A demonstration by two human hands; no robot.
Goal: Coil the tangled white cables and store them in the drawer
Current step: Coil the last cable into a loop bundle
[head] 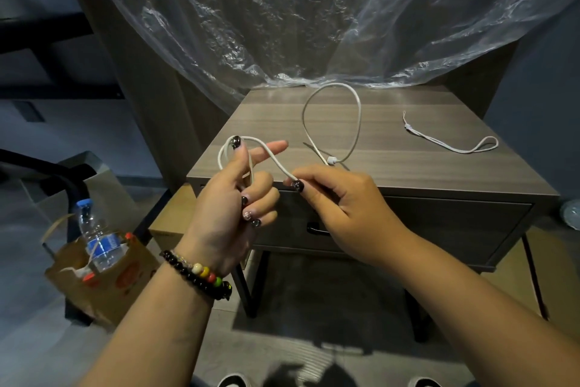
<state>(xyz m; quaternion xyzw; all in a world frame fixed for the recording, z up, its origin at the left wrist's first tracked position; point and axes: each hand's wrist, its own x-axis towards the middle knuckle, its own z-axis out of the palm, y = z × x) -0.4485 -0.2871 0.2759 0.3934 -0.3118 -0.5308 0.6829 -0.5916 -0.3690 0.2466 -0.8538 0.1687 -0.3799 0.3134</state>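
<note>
A white cable (pixel 357 113) runs from a big loop on the bedside table (pixel 408 167) down to my hands. My left hand (pixel 232 198) holds a small coil of it, thumb up and index finger pointing right, the other fingers curled round the strands. My right hand (pixel 339 198) pinches the cable between thumb and forefinger just right of the left hand, at the table's front edge. A second, thinner white cable (pixel 452 143) lies loose at the table's right side. The drawer (pixel 439 229) under the tabletop is closed, its dark handle (pixel 317 231) partly hidden by my right hand.
Clear plastic sheeting (pixel 314 25) hangs over the wall behind the table. On the floor to the left stands a brown paper bag (pixel 103 280) with a water bottle (pixel 97 239) in it. A cardboard box (pixel 169 223) sits beside the table's left leg.
</note>
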